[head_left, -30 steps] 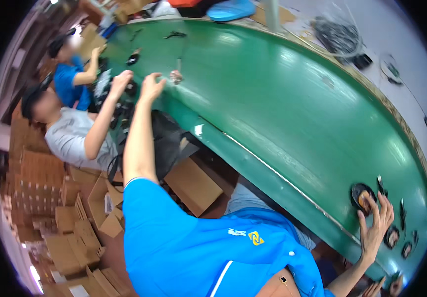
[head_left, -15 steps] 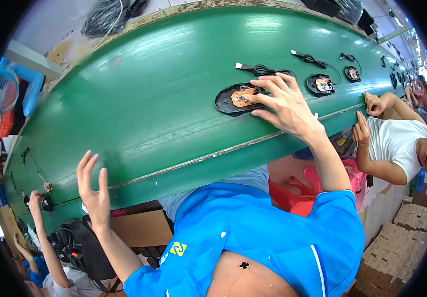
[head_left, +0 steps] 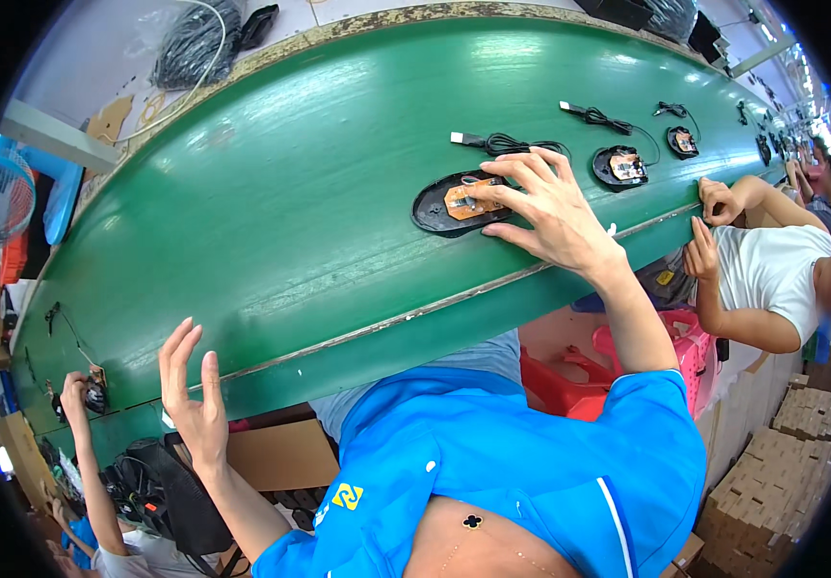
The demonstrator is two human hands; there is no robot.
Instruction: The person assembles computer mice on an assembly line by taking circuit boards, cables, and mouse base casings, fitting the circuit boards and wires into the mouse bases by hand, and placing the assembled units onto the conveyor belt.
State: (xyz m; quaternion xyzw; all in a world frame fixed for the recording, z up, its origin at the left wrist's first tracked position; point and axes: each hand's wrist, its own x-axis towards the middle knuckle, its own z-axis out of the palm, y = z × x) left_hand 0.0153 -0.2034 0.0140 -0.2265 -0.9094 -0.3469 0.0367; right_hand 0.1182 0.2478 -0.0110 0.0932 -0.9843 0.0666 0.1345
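My blue shirt (head_left: 492, 433) was closest, desk (head_left: 319, 241) edge just past it. Left grip (head_left: 194, 405) hung by that near edge, fingers and thumb well apart, nothing in it. Right grip (head_left: 540, 207) was over the right end of the black mouse shell (head_left: 430, 207), which lay flat on the desk in front of me. Index finger reached onto the orange-brown circuit board (head_left: 456, 202), other fingers arched at the far side, thumb at the near side; couldn't tell if I was clamping the shell or only resting on it. Progress, my read: part-built. Board was already inside the lower shell, but no upper cover was on, so closing up looked undone. Couldn't tell whether the board was fully seated; my fingers hid part of it. Just beyond lay a bundled black cable (head_left: 521, 144) with a pale-ended plug (head_left: 459, 139); its join to the board was hidden. Off to the right, a second mouse unit (head_left: 620, 169) and a third mouse unit (head_left: 682, 142) lay in a row, both uncovered too, boards showing, each with a cable. A white-shirted co-worker (head_left: 767, 279) sat on that side, hands at the desk edge. Far left, another person's hand (head_left: 73, 395) was at a dark part (head_left: 97, 395), too small to make out. Furthest off, past the far edge: a bagged dark bundle (head_left: 198, 48).
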